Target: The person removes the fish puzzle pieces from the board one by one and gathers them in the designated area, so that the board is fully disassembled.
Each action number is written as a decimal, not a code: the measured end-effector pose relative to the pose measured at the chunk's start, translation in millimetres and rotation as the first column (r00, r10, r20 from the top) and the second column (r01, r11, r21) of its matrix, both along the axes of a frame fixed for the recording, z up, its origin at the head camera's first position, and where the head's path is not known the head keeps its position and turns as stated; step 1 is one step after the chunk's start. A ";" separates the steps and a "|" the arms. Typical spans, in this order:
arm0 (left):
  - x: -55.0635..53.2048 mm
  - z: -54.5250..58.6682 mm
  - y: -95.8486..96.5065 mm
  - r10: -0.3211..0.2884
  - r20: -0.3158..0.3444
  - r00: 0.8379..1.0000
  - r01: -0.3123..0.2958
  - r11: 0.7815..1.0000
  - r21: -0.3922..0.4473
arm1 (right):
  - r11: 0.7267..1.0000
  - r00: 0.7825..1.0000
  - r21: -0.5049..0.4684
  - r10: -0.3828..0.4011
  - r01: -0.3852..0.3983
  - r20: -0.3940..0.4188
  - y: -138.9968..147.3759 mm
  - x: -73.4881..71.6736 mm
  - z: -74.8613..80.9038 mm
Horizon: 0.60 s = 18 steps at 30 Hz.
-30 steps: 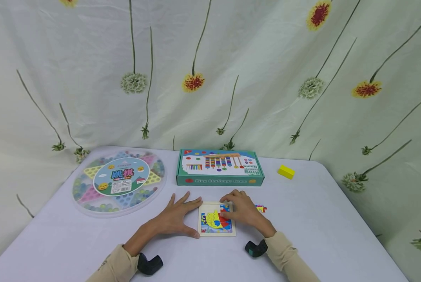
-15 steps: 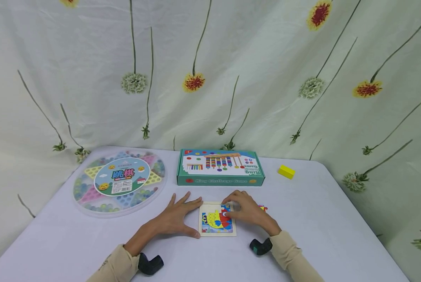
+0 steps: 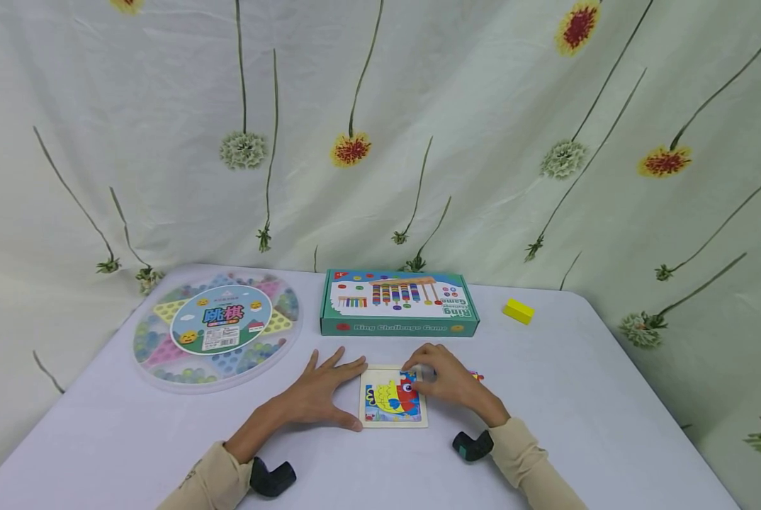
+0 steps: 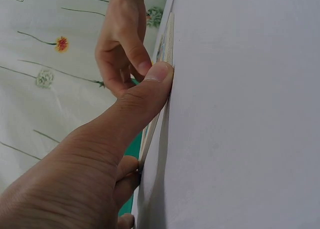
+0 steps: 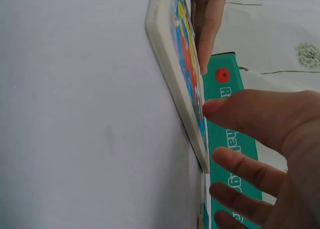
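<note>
A wooden-framed jigsaw puzzle (image 3: 390,407) lies flat in front of me, showing a yellow and red fish on blue. Bare wood shows at its upper left. My left hand (image 3: 319,395) has its fingers spread, thumb at the lower left corner of the frame and index fingertip by the upper left corner. Over the right side is my right hand (image 3: 447,379); its thumb (image 5: 230,109) touches the picture near the fish's eye, the other fingers stand apart with nothing between them. Another colourful puzzle piece (image 3: 477,376) lies beyond that hand, mostly hidden by it.
Behind the puzzle stands a green Ring Challenge Game box (image 3: 399,328). A round Chinese checkers set (image 3: 217,333) with marbles lies at the left, and a yellow block (image 3: 518,311) at the back right. A flowered cloth (image 3: 482,142) hangs behind the white table (image 3: 578,425).
My right hand has shifted slightly right and its thumb has drawn back, uncovering the fish's eye and red head. The left hand has stayed in place.
</note>
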<state>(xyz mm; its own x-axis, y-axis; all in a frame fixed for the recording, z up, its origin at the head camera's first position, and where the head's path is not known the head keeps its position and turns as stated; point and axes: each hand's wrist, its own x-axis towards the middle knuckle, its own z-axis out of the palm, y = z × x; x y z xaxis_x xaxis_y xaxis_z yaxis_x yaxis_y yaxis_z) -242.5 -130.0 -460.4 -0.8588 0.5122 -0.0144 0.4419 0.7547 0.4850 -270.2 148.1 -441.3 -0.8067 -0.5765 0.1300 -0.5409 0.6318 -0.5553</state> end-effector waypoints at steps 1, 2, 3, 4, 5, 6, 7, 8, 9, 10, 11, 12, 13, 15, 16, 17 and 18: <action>0.0 -0.1 0.0 0.001 0.000 1.000 -0.001 1.000 0.001 | 1.000 1.000 0.002 0.004 -0.004 -0.001 0.0 0.1 -0.2; 0.0 -0.1 0.0 0.002 0.000 1.000 -0.002 1.000 -0.003 | 1.000 1.000 0.005 0.006 -0.006 0.004 0.1 0.1 -0.3; 0.0 -0.3 0.0 0.003 0.000 1.000 -0.003 1.000 -0.003 | 1.000 1.000 0.006 0.007 -0.007 0.010 0.1 0.1 -0.6; 0.1 -0.2 -0.1 0.003 0.000 1.000 -0.003 1.000 -0.004 | 1.000 1.000 0.007 0.008 -0.008 0.020 0.3 -0.1 -1.3; 0.2 -0.2 0.0 0.004 0.001 1.000 -0.004 1.000 -0.002 | 1.000 1.000 0.007 0.009 -0.009 0.025 0.4 -0.2 -1.8; 0.3 -0.3 0.0 0.004 0.000 1.000 -0.004 1.000 -0.002 | 1.000 0.999 0.007 0.009 -0.009 0.032 0.6 -0.5 -2.3; 0.2 -0.4 0.0 0.003 -0.001 1.000 -0.003 1.000 -0.002 | 1.000 0.999 0.008 0.009 -0.009 0.040 1.0 -0.8 -3.1; 0.2 -0.5 0.0 0.002 -0.002 1.000 -0.002 1.000 -0.003 | 1.000 0.999 0.006 0.011 -0.011 0.047 1.3 -1.2 -3.8; 0.2 -0.6 0.0 0.001 -0.002 1.000 -0.001 1.000 -0.001 | 1.000 0.999 0.003 0.014 -0.014 0.051 1.7 -1.7 -4.6; 0.2 -0.5 0.0 0.000 -0.002 1.000 0.000 1.000 0.001 | 1.000 0.998 0.002 0.017 -0.017 0.053 2.0 -2.0 -5.1; 0.2 -0.5 -0.1 0.000 -0.001 1.000 0.000 1.000 0.003 | 1.000 0.998 -0.001 0.021 -0.021 0.056 2.2 -2.3 -5.4; 0.1 -0.5 0.0 -0.001 -0.001 1.000 0.001 1.000 0.003 | 1.000 0.998 -0.005 0.025 -0.025 0.061 2.5 -2.8 -5.8; 0.2 -0.5 -0.1 -0.001 -0.001 1.000 0.001 1.000 0.002 | 1.000 0.998 -0.009 0.030 -0.029 0.063 2.8 -3.0 -5.9; 0.2 -0.3 -0.1 -0.001 0.000 1.000 0.001 1.000 0.001 | 0.999 0.997 -0.016 0.037 -0.036 0.072 3.0 -3.1 -5.6; 0.3 -0.3 -0.1 0.000 0.000 1.000 0.000 1.000 0.000 | 0.999 0.996 -0.020 0.041 -0.039 0.076 3.2 -3.0 -5.5; 0.3 -0.3 -0.1 0.000 0.002 1.000 0.000 1.000 0.001 | 0.999 0.996 -0.023 0.043 -0.042 0.083 3.4 -2.9 -5.3; 0.3 -0.2 -0.1 0.000 0.002 1.000 0.000 1.000 0.000 | 0.999 0.995 -0.024 0.047 -0.045 0.085 3.6 -2.9 -5.4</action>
